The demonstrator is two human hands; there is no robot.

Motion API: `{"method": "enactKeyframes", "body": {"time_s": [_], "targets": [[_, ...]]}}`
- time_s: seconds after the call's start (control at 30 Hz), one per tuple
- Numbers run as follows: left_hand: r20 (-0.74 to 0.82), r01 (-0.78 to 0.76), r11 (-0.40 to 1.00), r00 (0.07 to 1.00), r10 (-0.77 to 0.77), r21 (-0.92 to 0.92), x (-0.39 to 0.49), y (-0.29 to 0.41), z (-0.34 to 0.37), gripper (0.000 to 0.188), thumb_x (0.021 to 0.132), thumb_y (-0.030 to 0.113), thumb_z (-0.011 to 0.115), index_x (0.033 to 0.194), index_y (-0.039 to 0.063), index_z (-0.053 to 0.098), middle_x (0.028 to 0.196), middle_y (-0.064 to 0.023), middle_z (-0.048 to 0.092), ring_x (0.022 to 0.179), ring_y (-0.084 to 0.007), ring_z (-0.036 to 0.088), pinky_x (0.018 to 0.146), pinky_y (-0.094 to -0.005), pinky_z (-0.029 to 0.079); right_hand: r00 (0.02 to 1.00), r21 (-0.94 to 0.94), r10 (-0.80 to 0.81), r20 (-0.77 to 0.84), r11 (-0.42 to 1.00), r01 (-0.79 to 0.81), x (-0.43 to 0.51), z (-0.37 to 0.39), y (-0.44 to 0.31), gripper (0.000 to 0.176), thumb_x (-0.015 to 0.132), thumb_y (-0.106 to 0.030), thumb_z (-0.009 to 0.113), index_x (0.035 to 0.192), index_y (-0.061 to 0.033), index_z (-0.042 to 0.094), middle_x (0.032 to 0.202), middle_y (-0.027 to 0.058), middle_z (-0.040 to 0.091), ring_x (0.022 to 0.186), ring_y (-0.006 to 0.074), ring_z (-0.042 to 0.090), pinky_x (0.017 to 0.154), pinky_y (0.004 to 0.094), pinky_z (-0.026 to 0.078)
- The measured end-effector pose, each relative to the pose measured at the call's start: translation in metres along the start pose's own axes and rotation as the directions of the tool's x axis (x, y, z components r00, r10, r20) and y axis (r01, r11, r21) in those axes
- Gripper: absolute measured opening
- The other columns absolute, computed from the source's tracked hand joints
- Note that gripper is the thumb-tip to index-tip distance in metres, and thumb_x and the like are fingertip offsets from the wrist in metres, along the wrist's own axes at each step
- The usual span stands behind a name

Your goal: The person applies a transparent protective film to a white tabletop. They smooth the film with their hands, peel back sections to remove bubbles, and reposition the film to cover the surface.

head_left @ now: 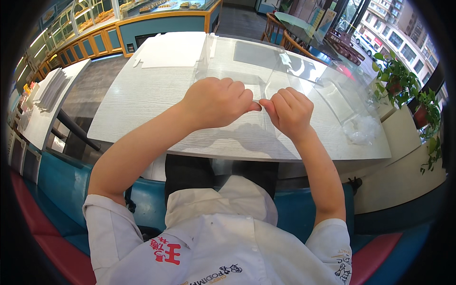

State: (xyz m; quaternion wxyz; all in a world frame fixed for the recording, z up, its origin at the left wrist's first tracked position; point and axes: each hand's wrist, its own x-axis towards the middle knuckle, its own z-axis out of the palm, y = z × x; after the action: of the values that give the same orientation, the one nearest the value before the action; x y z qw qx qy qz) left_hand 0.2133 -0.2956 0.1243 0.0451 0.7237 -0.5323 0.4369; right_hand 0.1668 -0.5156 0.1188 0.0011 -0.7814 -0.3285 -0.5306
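Observation:
My left hand [219, 103] and my right hand [290, 110] are raised close together over a white wood-grain table [142, 114]. Both pinch a clear plastic sheet [265, 83] between thumb and curled fingers, the thumb tips almost meeting. The sheet is folded or creased and reaches away from me over the table. Its see-through edges make its full outline hard to tell. Beyond my left hand lie flat white boards [174, 50]. To the right of my right hand are more clear plastic pieces [335, 96] and a crumpled heap of clear film [361, 130].
A side table [74, 78] at left holds a stack of white sheets [51, 89]. Potted trailing plants [395, 83] stand by the window at right. Behind the table are wooden chairs [274, 26], a glass-topped table [294, 21] and a bakery display counter [164, 28]. I sit on a blue bench [149, 199].

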Motion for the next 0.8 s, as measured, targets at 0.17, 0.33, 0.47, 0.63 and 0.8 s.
{"method": "enactKeyframes", "body": {"time_s": [0.17,0.33,0.47,0.63,0.8], "targets": [[0.091,0.051,0.993,0.995,-0.041,-0.104,0.004,0.004,-0.003,0.037,0.087,0.035,0.071,0.067,0.011,0.051,0.057,-0.0014,0.05,0.052,-0.0172,0.055,0.044,-0.0282,0.04,0.998,0.038,0.022,0.058,0.999,-0.024,-0.001,0.006,0.005,0.037,0.085,-0.024,0.073,0.06,-0.0113,0.049,0.054,0.0016,0.045,0.048,0.0174,0.047,0.043,0.0288,0.036],[0.249,0.14,0.957,0.965,-0.076,-0.252,0.001,0.0,-0.034,0.027,0.085,0.03,0.073,0.076,0.01,0.057,0.07,-0.0049,0.058,0.076,-0.0238,0.061,0.07,-0.0369,0.048,0.996,0.123,-0.003,0.091,0.992,-0.008,-0.008,0.005,0.023,0.036,0.091,-0.024,0.063,0.06,-0.0114,0.05,0.056,0.0035,0.047,0.049,0.0216,0.048,0.046,0.0324,0.038],[0.288,0.184,0.79,0.958,-0.01,-0.585,-0.012,-0.006,-0.059,0.034,0.081,0.023,0.077,0.109,0.008,0.064,0.098,-0.0111,0.064,0.104,-0.0302,0.058,0.107,-0.0453,0.039,0.996,0.092,0.062,0.061,0.993,-0.068,-0.006,-0.016,0.042,0.029,0.092,-0.025,0.061,0.069,-0.0087,0.057,0.071,0.0079,0.06,0.065,0.0256,0.059,0.055,0.0342,0.045],[0.276,0.16,0.786,0.961,0.014,-0.597,-0.01,0.002,-0.049,0.055,0.076,0.024,0.081,0.124,0.008,0.058,0.107,-0.0107,0.064,0.108,-0.0295,0.058,0.117,-0.0507,0.027,0.922,0.461,0.135,0.362,0.834,-0.303,0.009,-0.037,0.003,0.018,0.087,-0.024,0.068,0.09,-0.0063,0.069,0.093,0.011,0.07,0.088,0.0284,0.065,0.08,0.0375,0.049],[0.378,0.346,0.788,0.912,-0.157,-0.509,-0.002,0.008,-0.047,0.05,0.075,0.034,0.083,0.111,0.009,0.06,0.1,-0.0058,0.062,0.103,-0.0258,0.058,0.117,-0.0575,0.019,0.826,0.516,0.032,0.563,0.767,-0.381,0.027,-0.056,-0.022,0.022,0.08,-0.018,0.074,0.096,-0.004,0.069,0.095,0.0128,0.069,0.086,0.0318,0.064,0.074,0.0369,0.049]]}}
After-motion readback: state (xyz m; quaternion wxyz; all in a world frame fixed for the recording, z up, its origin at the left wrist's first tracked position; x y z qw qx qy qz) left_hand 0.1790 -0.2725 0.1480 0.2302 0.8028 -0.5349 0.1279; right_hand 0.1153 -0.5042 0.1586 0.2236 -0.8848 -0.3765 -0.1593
